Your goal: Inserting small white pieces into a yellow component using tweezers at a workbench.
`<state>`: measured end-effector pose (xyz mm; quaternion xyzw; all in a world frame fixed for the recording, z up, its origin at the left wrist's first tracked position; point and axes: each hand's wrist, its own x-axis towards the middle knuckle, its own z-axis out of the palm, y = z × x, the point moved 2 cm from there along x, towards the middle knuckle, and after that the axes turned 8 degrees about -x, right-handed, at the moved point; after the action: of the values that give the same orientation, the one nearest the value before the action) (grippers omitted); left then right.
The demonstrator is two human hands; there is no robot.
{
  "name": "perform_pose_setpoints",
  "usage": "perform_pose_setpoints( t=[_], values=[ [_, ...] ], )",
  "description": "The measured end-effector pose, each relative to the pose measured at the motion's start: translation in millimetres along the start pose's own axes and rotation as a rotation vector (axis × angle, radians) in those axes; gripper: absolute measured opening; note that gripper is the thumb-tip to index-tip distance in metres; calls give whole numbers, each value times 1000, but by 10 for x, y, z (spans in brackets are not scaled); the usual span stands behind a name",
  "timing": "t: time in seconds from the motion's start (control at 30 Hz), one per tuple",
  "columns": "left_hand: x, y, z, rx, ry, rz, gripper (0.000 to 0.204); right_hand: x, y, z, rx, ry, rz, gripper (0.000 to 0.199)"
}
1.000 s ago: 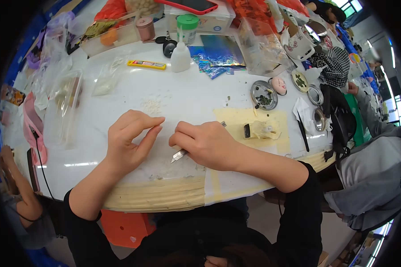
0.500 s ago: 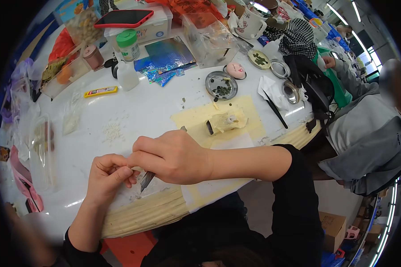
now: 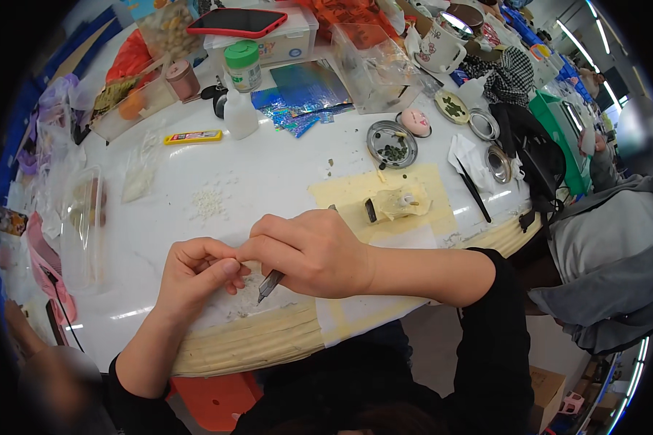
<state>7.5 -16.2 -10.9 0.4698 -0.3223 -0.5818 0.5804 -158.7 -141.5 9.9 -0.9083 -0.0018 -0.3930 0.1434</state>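
— Item one? 
— Left hand [image 3: 196,272]: fingertips pressed together on a tiny piece, too small to identify. Right hand [image 3: 308,250]: closed round a knife [image 3: 270,284], blade tip just under the pinch.

— Handling? 
— Probably light, fragile; best pinched at its edges, clear of the blade.

— Beyond the fingers? 
— White beads [image 3: 209,203] ahead on the table [image 3: 283,167]; yellow cutter [image 3: 193,136] farther out.

white table [image 3: 268,174], yellow cutter [image 3: 193,136], red phone [image 3: 237,22]

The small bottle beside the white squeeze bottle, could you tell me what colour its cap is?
The cap is green, on a pale bottle; the head view shows it.
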Motion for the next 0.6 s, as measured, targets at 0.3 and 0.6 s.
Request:
perform_pose_setpoints(
  t=[0.3, 0.6],
  values=[
    [27, 46, 17, -39, -56, -38, 8, 7, -4, -19, -20, -53, -52, 12],
    [10, 52, 41, -12, -67, -49, 9, -11, 9, 1, -6, -71, -51, 13]
  ],
)
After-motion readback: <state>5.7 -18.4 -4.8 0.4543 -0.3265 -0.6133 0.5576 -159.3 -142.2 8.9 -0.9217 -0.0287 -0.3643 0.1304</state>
